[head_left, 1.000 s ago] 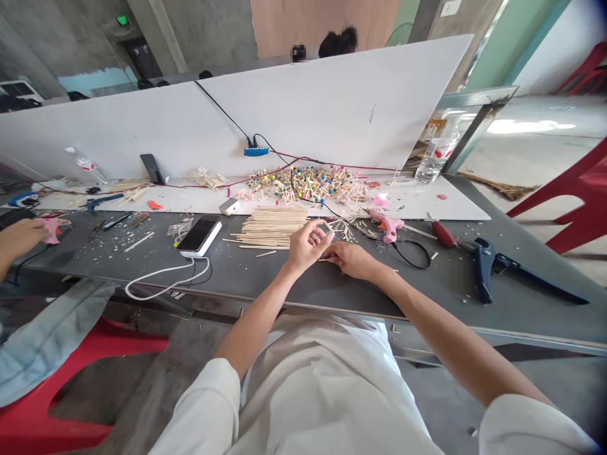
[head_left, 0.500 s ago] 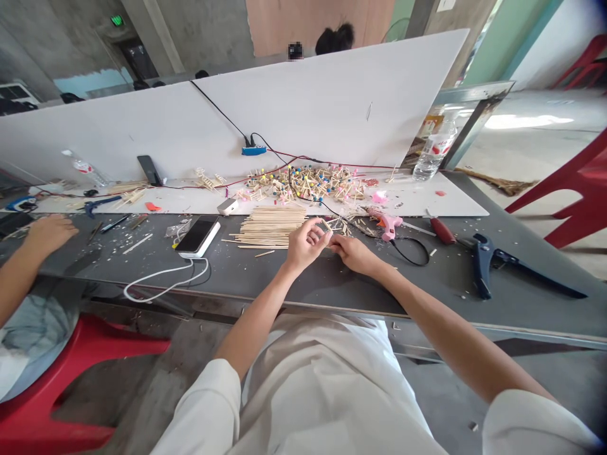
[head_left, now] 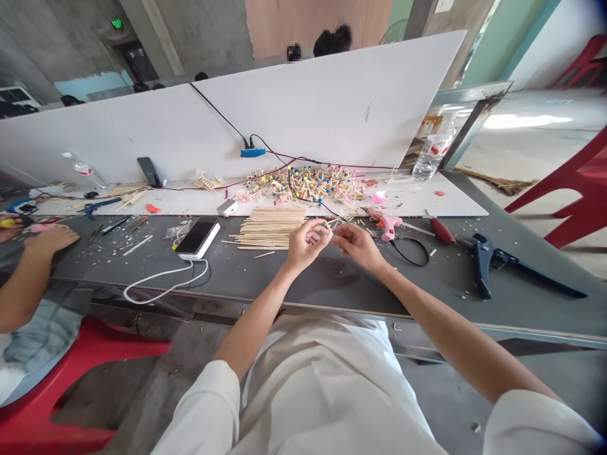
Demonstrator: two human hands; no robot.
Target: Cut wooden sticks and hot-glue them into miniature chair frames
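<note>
My left hand is closed, and a short piece of wooden stick shows at its fingertips. Close beside it, my right hand pinches thumb and finger together; whatever lies between them is too small to make out. Both hands are above the front of the dark table. Just behind my left hand lies a row of thin wooden sticks. A pink glue gun rests to the right of my right hand, with short stick pieces scattered near it.
Behind my hands is a heap of short sticks with coloured balls. A phone on a white block with a cable lies left. On the right are a red-handled tool, a dark blue cutter and a bottle. A co-worker's hand is far left.
My right hand has turned and its fingers have lifted slightly, still beside my left fingertips. My left hand has barely moved. The co-worker's hand has shifted left, and a second one has appeared.
</note>
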